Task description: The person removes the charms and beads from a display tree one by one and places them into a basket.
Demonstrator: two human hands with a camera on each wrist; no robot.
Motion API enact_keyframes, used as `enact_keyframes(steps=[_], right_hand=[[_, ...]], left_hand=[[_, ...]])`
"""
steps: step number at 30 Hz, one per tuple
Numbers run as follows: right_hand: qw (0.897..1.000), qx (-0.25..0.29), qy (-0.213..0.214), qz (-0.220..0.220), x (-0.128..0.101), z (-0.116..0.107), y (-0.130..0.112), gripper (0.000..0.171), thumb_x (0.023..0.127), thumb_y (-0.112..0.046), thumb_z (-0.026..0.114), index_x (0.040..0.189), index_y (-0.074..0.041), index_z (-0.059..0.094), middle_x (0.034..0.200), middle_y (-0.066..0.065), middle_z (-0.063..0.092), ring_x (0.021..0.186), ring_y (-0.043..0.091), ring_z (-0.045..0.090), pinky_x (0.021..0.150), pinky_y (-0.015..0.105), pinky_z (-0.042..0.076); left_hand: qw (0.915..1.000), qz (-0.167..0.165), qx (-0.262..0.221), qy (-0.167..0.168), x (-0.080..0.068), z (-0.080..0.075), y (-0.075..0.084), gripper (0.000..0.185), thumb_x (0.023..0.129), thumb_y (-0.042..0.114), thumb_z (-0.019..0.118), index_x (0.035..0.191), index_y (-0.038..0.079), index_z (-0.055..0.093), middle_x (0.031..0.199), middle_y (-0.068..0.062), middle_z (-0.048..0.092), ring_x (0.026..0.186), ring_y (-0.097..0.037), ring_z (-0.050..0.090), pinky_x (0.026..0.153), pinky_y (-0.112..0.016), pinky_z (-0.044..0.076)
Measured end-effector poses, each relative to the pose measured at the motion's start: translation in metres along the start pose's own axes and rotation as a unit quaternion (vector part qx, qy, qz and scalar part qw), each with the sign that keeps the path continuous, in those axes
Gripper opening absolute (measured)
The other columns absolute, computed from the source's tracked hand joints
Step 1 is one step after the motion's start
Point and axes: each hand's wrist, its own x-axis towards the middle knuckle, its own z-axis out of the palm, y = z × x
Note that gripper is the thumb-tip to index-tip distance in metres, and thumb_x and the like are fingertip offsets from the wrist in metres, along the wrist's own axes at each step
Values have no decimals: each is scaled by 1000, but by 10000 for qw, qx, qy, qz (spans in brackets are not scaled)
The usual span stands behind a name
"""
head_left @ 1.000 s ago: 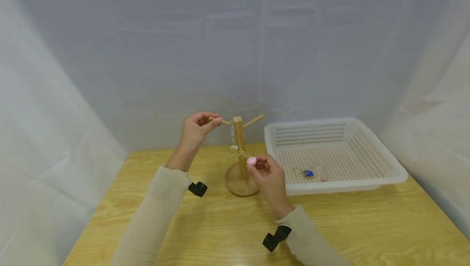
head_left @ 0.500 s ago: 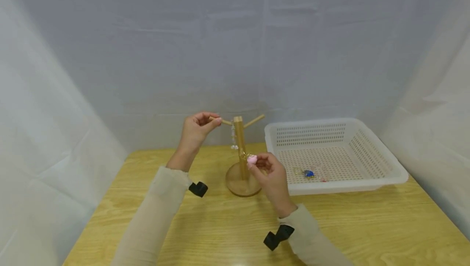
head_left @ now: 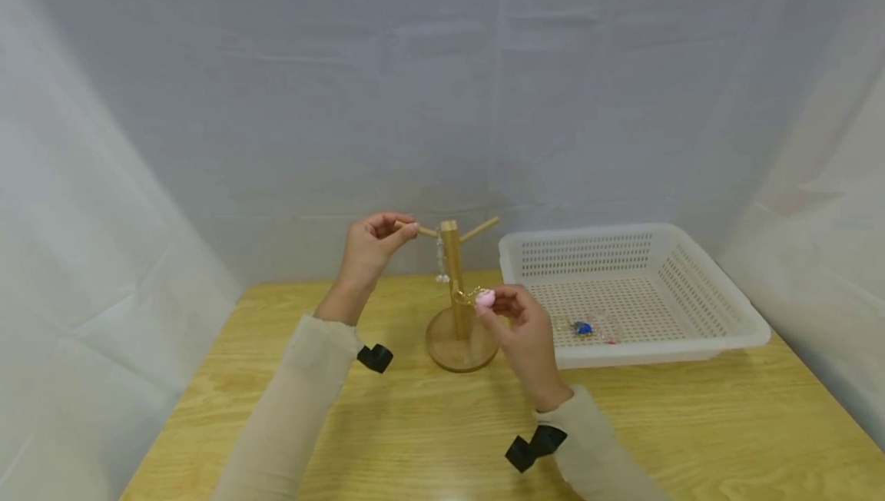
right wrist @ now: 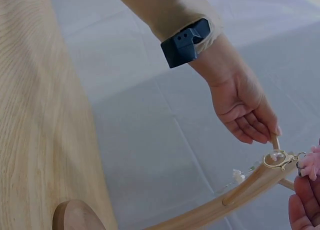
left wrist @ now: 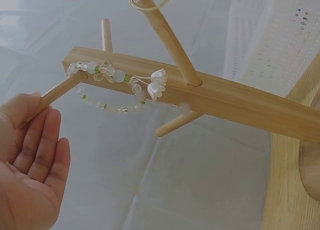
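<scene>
The pink charm [head_left: 485,299] sits at the fingertips of the right hand [head_left: 525,332], which pinches it between thumb and fingers, the grip seemingly kept to the charm's body so that the gold ring [left wrist: 149,9] stays free on the side away from the palm. That ring lies just left of the right hand, joined to the charm by a short gold chain, and meets the tip of the lower peg [left wrist: 170,45] in the left wrist view; whether the tip passes through it I cannot tell. The peg belongs to the wooden stand [head_left: 452,270], upright between the two hands. On its far side, the left hand [head_left: 366,251] pinches the outer end of the upper peg [head_left: 427,232] between thumb and finger, its other fingers close together below, probably to steady the stand while the right hand works. Inward from the left fingertips, close against the post, a beaded strand [left wrist: 118,76] loops over that same peg; hanging so near the post, it leaves the outer end for the fingers. Beyond and to the right of the right hand stands a white basket [head_left: 657,349], likely set there for an easy reach. A blue trinket [head_left: 584,329] lies in its near part, beside clear and pinkish pieces too small to make out. Under both hands spreads the wooden table [head_left: 415,424], bearing stand and basket.
</scene>
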Motion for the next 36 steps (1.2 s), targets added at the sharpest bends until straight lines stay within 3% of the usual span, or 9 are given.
enact_keyframes(steps=[5,15,21,31,36], right_hand=[[9999,16,84,61,1,-7,-2,19,84,-4,70,100,1,61,92,10,64,84,10,62,76,23,52],[9997,-63,211,-102,4,-26,1,18,84,1,68,101,2,61,96,6,65,86,13,62,79,21,51],[9983,-310,364,-322,8,-41,6,18,82,5,68,98,6,61,92,8,65,83,7,62,75,18,51],[9966,-659,490,-50,16,-64,18,19,81,3,70,98,7,61,90,8,65,81,4,62,74,16,51],[9944,-839,558,309,20,-75,20,22,82,1,70,100,7,60,91,11,64,80,3,61,74,15,50]], left_hand=[[10000,31,14,-21,0,0,0,4,84,14,72,87,12,70,76,5,68,83,-24,64,84,-26,52],[10000,-37,-79,21,-1,1,1,7,84,12,72,89,9,70,74,6,68,75,-10,64,83,-25,51],[9999,-137,41,-1,-1,-1,1,7,84,16,73,88,12,70,75,6,68,76,-11,64,84,-26,51],[9999,-132,93,-9,-2,0,1,17,84,18,73,94,4,69,76,5,68,78,-12,64,87,-28,51],[9999,-144,78,-11,-1,2,0,19,84,17,72,95,3,69,77,5,68,78,-12,64,88,-29,50]])
